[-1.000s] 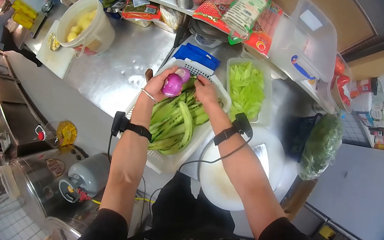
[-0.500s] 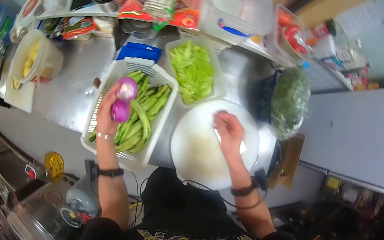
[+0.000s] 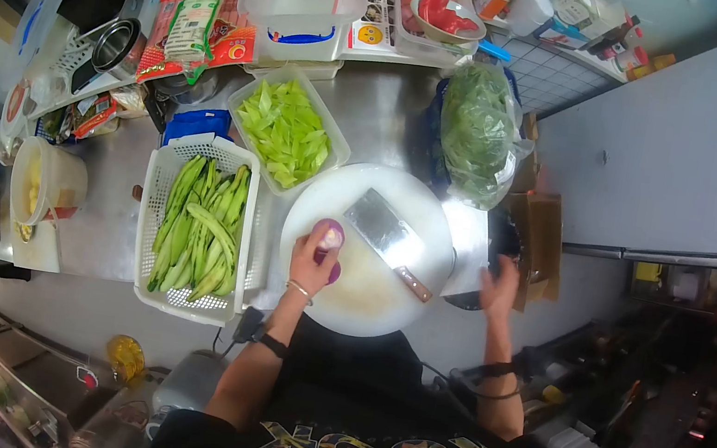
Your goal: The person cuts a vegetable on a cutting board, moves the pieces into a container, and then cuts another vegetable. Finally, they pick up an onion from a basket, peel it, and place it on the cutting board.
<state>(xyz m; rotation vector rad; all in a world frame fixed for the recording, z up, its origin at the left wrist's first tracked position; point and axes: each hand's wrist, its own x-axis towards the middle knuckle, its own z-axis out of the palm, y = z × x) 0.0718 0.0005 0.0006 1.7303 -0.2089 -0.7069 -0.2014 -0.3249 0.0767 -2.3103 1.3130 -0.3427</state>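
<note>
My left hand [image 3: 308, 261] is closed around two red onions [image 3: 331, 238] over the left part of the round white cutting board [image 3: 316, 194]. One onion shows its pale end upward; the fingers partly cover the other. Beside them on the board lies a cleaver [image 3: 386, 228], its broad blade toward the back left and its wooden handle toward the front right. My right hand [image 3: 500, 289] is off the board's right side, fingers apart and slightly blurred, with nothing visible in it. It is close to a dark object [image 3: 506, 238] beside a cardboard box.
Left of the board stands a white basket [image 3: 149, 219] of long green peppers. Behind it is a plastic tub [image 3: 342, 148] of sliced green vegetable. A bagged green vegetable [image 3: 478, 135] stands at the back right, near the cardboard box [image 3: 545, 244]. A shelf holds packets and containers.
My left hand has carried the onions from above the basket rightward to the board. My right hand has moved off the board to the right, leaving the cleaver in full view. The view has shifted.
</note>
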